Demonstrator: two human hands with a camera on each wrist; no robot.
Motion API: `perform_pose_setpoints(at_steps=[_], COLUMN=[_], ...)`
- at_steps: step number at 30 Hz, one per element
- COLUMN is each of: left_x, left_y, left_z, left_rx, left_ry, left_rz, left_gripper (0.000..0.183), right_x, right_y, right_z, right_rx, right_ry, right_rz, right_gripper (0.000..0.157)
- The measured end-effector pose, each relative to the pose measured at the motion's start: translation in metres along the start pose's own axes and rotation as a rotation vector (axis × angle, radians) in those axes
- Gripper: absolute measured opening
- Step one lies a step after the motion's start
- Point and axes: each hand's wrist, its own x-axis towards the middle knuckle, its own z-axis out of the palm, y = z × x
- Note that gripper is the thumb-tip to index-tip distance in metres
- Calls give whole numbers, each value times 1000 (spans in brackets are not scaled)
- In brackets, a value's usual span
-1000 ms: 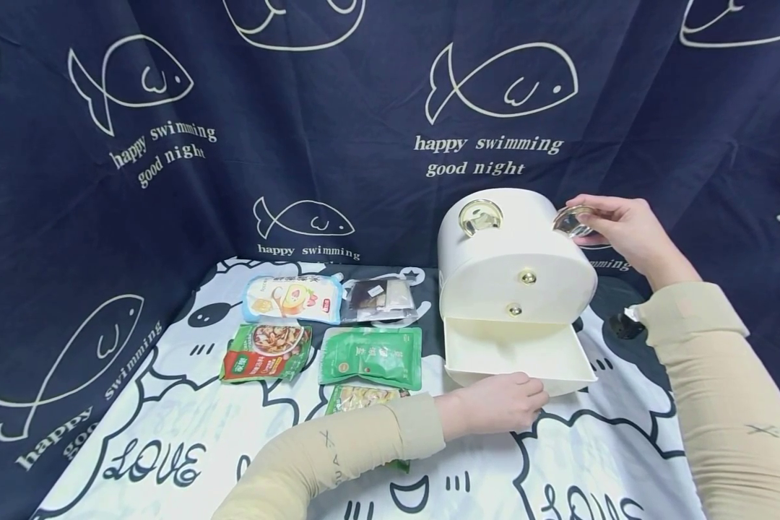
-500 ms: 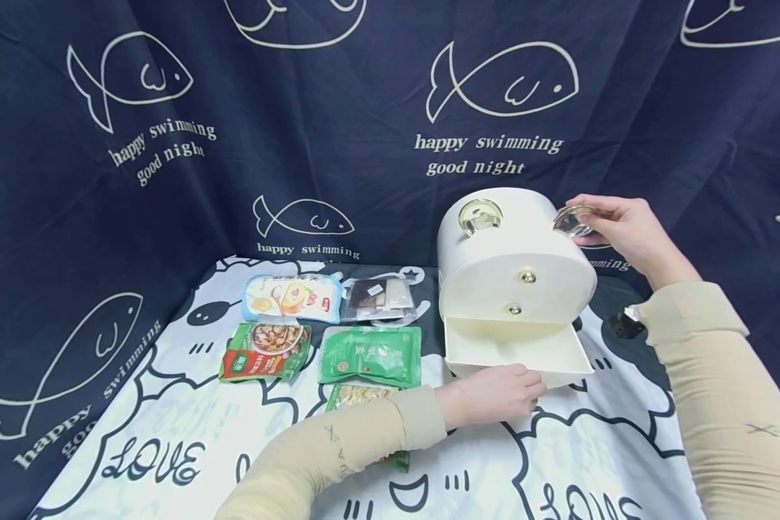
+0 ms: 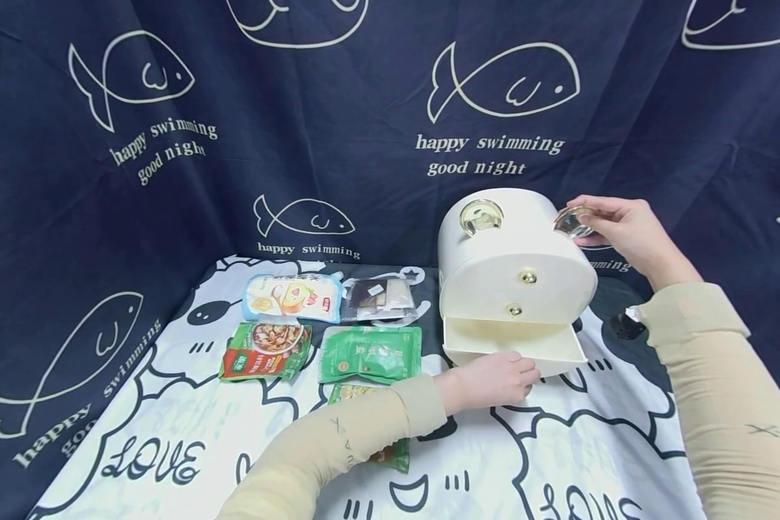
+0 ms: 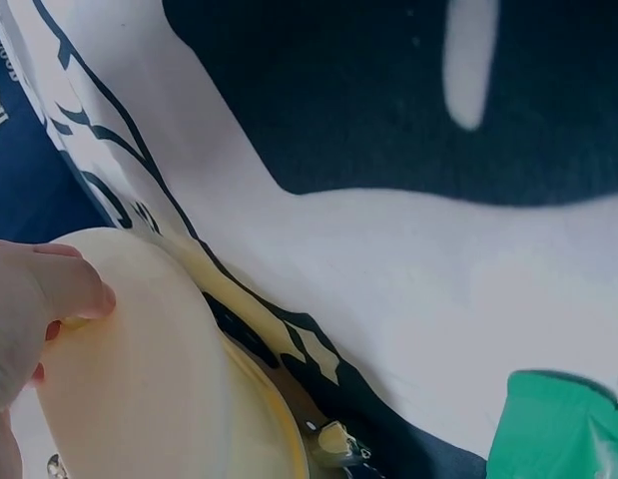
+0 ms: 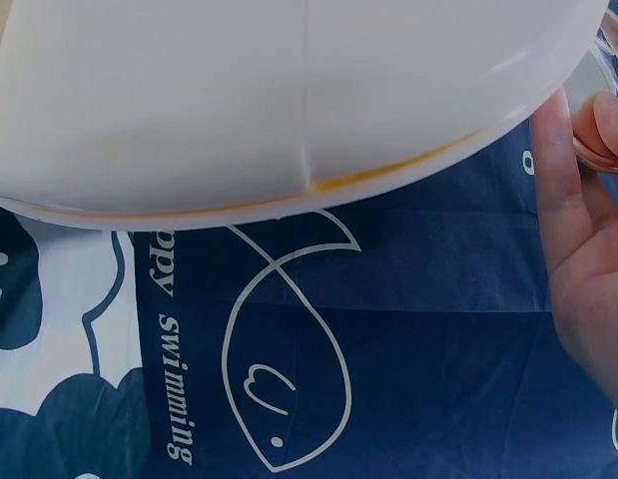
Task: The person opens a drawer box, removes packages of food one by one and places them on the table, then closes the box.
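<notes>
A white rounded box [image 3: 487, 267] with two mirror-like gold-rimmed discs on top stands at the right of the table in the head view. Its bottom drawer [image 3: 512, 347] is partly pulled out, and its bare inside shows. My left hand [image 3: 490, 381] pinches a small knob on the drawer's front [image 4: 149, 369], mostly hidden by the fingers. On the box's far right, my right hand [image 3: 630, 227] holds the right disc [image 3: 573, 222] between thumb and fingers. In the right wrist view, that hand [image 5: 593, 259] appears beside the box's white wall [image 5: 289, 110].
Left of the box lie a white-blue pouch [image 3: 292, 297], a clear packet with dark contents [image 3: 380, 298], a red-green packet [image 3: 266, 352] and a green pouch [image 3: 370, 354]. Another green packet [image 3: 393, 456] is partly under the left sleeve. A dark fish-print curtain [image 3: 338, 130] hangs behind.
My left hand has moved away from me, and the drawer has slid partway further into the box. The right hand keeps its hold on the disc, and the box stays put.
</notes>
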Motion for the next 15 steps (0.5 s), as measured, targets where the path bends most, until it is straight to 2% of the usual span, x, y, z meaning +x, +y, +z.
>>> perform_pose_setpoints(at_steps=[15], left_x=[3], left_y=[-8], left_z=[7], left_rx=[-22], left_ry=[12], left_rz=[14], left_gripper=[34], right_x=[1], right_y=[3], right_z=[-1], right_rx=[34], right_ry=[-15], right_rz=[-34], right_gripper=[27])
